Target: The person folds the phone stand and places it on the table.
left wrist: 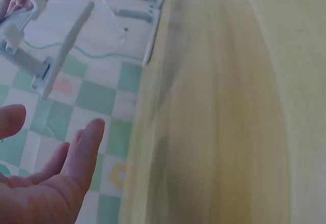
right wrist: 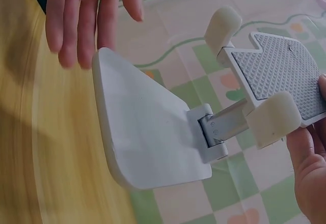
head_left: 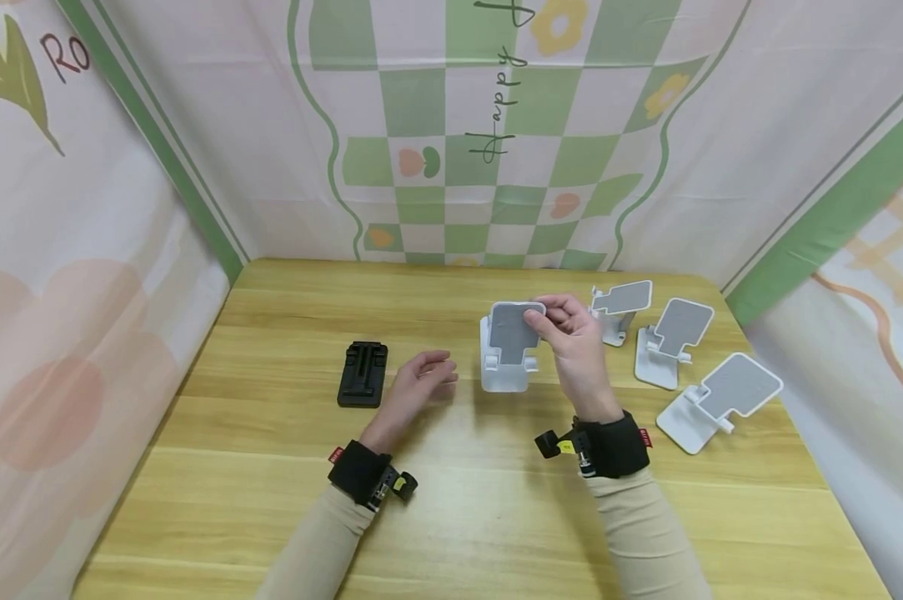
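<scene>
One white folding phone stand, unfolded, held off the wooden table at about its middle; the right wrist view shows the base plate hanging free in the air.

Risk (judgement): the hold is at one end only, on the grey-padded plate, so the heavy-looking base plate could swing about the hinge or twist the stand out of the pinch. Cause would be a loose joint or a slipping thumb; joint stiffness cannot be read from these views. Fingers near the hinge might also get nipped if it folds suddenly.

Grip: right hand pinches the plate's upper corner, thumb on the pad, fingers behind; thumb and fingers are parted only by the plate's thickness. Left hand is empty, fingers extended and thumb apart, near the base plate but not touching it in the head view.

Outward: black phone stand, folded flat, just beside the left hand. On the right, three more white ones stand unfolded: rear stand, middle stand, front stand. Rear stand sits close behind the right hand; an elbow-out move could knock it.
</scene>
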`<state>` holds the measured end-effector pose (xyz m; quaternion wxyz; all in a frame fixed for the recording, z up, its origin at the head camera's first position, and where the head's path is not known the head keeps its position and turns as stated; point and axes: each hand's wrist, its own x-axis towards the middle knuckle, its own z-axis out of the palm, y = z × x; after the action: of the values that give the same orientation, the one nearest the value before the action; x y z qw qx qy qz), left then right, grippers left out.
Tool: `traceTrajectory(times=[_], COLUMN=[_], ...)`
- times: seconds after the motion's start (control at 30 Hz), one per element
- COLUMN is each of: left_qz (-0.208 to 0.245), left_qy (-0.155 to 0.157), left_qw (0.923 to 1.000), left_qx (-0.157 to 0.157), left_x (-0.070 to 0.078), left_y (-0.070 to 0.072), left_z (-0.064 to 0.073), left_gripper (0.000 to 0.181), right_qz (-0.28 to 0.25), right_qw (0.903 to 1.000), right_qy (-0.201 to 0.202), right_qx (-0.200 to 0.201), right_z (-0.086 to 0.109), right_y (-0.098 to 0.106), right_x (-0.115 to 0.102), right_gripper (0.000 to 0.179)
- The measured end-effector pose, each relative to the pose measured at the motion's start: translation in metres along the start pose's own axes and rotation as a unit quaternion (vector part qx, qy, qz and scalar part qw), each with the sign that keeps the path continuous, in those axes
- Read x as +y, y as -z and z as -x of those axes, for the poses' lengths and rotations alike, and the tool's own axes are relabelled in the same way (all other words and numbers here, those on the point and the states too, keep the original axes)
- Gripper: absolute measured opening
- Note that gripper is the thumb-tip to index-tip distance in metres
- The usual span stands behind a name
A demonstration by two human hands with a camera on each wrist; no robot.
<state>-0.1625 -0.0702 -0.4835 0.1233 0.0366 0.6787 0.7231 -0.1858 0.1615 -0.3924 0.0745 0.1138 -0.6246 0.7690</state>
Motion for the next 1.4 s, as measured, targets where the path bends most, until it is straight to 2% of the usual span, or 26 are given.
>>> traceTrajectory(times=[0.07, 0.2, 0.33, 0.47, 0.7, 0.77, 0.93, 1.03, 1.2, 1.4], left_qz=[0.033, 0.059, 0.056, 0.064, 0.046, 0.04, 0.041, 0.043, 0.01, -0.005], left_qy=[0.013, 0.013, -0.003, -0.01, 0.011, 0.011, 0.015, 0.016, 0.004, -0.001], left_qw=[0.9992, 0.9972, 0.9971, 0.9969, 0.9982, 0.9985, 0.9983, 0.9981, 0.9992, 0.9991], left_qx=[-0.02, -0.043, -0.051, -0.046, -0.037, -0.036, -0.038, -0.041, -0.039, -0.043], left_x=[0.001, 0.001, 0.0, -0.002, 0.026, 0.026, 0.009, 0.0, -0.001, 0.001], left_y=[-0.005, -0.014, -0.023, -0.03, -0.032, -0.031, -0.027, -0.026, -0.022, -0.02], left_z=[0.0, 0.001, 0.001, 0.0, 0.013, 0.013, 0.004, 0.0, 0.0, 0.001], left_gripper=[0.061, 0.059, 0.053, 0.049, 0.045, 0.044, 0.045, 0.046, 0.044, 0.042], right_qz=[0.001, 0.003, 0.006, 0.007, 0.009, 0.01, 0.008, 0.008, 0.043, 0.085], right_qw=[1.0, 0.9999, 0.9998, 0.9998, 0.9995, 0.9994, 0.9993, 0.9994, 0.9987, 0.9919], right_qy=[-0.003, -0.01, -0.018, -0.02, -0.026, -0.028, -0.033, -0.033, -0.022, -0.003], right_qx=[-0.005, -0.012, -0.01, -0.005, 0.011, 0.016, 0.016, 0.008, -0.018, -0.094], right_z=[0.001, 0.003, 0.004, 0.004, 0.004, 0.004, 0.004, 0.005, 0.006, 0.006], right_y=[-0.004, -0.011, -0.018, -0.022, -0.027, -0.027, -0.026, -0.025, -0.021, -0.015], right_x=[0.001, 0.004, 0.007, 0.009, 0.009, 0.009, 0.011, 0.011, 0.013, 0.02], right_gripper=[0.017, 0.017, 0.016, 0.016, 0.02, 0.021, 0.02, 0.019, 0.023, 0.038])
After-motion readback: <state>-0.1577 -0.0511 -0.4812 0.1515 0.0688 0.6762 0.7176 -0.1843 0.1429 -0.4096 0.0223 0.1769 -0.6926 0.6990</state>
